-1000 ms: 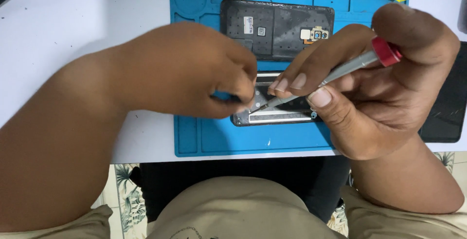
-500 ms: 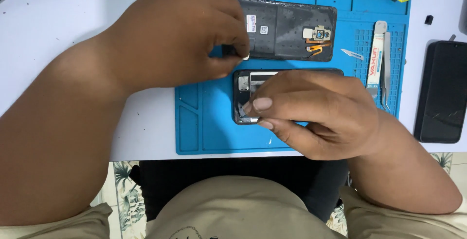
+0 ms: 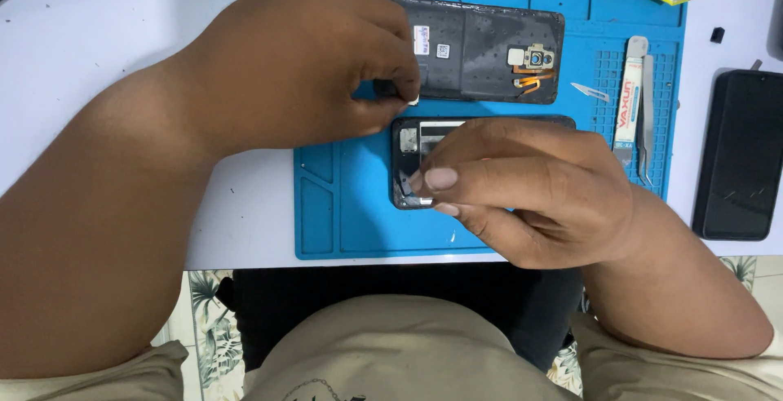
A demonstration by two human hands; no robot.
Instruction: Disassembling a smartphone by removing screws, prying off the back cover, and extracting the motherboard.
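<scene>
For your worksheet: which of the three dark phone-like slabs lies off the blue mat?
The black phone at far right, on the white table; the others lie on the mat.

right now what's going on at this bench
A person is working on an opened phone lying on a blue repair mat. The right hand rests over the phone body, covering most of it. The left hand pinches a small dark part just above it, at the edge of the removed back cover. Tweezers and a flat pry tool lie unused on the mat's right side, and a second dark phone sits on the white table.
</scene>
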